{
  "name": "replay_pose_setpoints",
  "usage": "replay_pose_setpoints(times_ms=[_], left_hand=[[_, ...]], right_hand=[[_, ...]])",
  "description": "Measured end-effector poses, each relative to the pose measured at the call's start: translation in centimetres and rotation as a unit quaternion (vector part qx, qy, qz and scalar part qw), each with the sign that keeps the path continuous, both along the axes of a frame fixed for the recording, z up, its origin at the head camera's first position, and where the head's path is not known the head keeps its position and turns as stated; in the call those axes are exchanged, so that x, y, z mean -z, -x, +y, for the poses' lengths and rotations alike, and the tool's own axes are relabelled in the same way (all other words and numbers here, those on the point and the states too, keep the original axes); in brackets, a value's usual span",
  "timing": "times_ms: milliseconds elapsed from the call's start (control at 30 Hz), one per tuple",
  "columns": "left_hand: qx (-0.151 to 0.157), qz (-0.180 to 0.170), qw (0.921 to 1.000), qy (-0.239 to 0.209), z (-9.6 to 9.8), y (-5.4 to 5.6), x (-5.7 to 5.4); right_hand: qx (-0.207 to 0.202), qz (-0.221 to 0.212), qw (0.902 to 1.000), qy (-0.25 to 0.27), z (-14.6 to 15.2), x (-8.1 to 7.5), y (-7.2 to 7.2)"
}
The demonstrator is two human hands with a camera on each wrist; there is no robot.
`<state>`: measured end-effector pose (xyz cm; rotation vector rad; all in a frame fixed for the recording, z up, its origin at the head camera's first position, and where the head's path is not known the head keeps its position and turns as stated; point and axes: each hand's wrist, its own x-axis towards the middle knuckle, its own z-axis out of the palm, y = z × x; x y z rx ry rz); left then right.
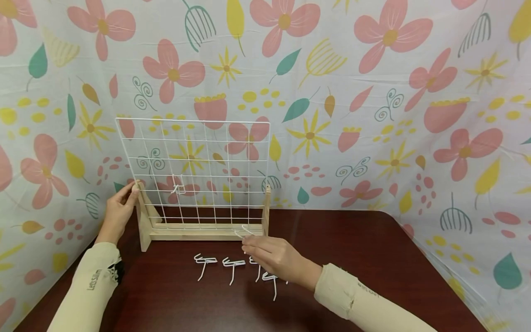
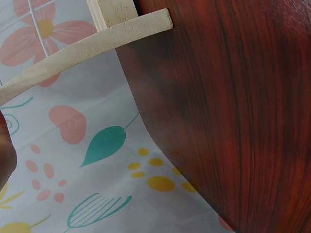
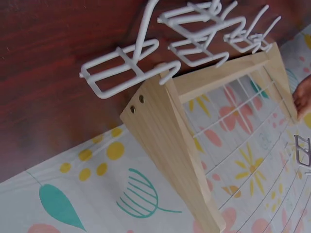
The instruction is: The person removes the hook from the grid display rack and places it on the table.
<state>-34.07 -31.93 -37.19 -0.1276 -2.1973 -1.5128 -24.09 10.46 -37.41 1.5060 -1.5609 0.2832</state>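
Note:
A white wire grid panel (image 1: 204, 176) stands upright in a wooden stand (image 1: 207, 235). My left hand (image 1: 117, 211) holds the top of the stand's left upright between thumb and fingers. In front of the stand's right end, my right hand (image 1: 282, 259) pinches a white wire hook (image 1: 240, 233), its prongs poking out past the fingertips. One hook (image 1: 178, 188) hangs on the grid, left of centre. Several more hooks lie on the table before the stand, such as this hook (image 1: 233, 263); my right hand partly covers some of them. The right wrist view shows loose hooks (image 3: 121, 73) close up.
The dark red wooden table (image 1: 352, 258) has a rounded far right corner. Behind it and along both sides hangs a white cloth (image 1: 332, 184) printed with flowers and leaves. In the left wrist view, the table edge runs beside the stand's foot (image 2: 163, 20).

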Motion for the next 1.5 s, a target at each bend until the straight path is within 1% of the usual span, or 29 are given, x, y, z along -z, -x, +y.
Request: replay_pose_setpoints(times_ms=[167,333,567,700,800,900,1067,1267,1400,1500], left_hand=[[-0.002,-0.008,0.9999,0.009,-0.2,0.0,0.2],[0.000,-0.004,0.9999,0.013,-0.2,0.0,0.1],[-0.002,0.002,0.9999,0.015,-0.1,0.0,-0.1],[0.001,0.002,0.9999,0.014,-0.1,0.0,-0.2],[0.000,0.006,0.9999,0.011,0.0,0.0,-0.2],[-0.004,0.012,0.9999,0.011,0.1,0.1,-0.2],[-0.001,0.015,0.9998,0.016,0.0,0.2,-0.1],[0.002,0.015,0.9997,0.020,0.0,0.0,0.0],[0.003,0.022,0.9996,0.014,0.1,0.1,0.1],[0.002,0.029,0.9995,0.009,0.1,0.2,0.1]], right_hand=[[-0.003,0.004,0.9998,-0.020,0.3,0.9,-0.6],[0.003,0.019,0.9990,-0.039,0.3,1.9,-1.2],[0.000,0.008,0.9980,-0.063,0.6,3.2,-1.7],[0.003,0.016,0.9959,-0.089,0.7,3.7,-1.8],[0.010,0.024,0.9933,-0.113,0.7,4.2,-1.9],[0.027,0.028,0.9898,-0.137,0.6,4.6,-2.1],[0.047,0.021,0.9844,-0.168,0.5,5.0,-2.2],[0.062,0.009,0.9781,-0.199,0.3,5.5,-2.2],[0.076,-0.005,0.9713,-0.225,0.3,5.6,-2.3],[0.090,0.004,0.9643,-0.249,0.2,5.6,-2.2]])
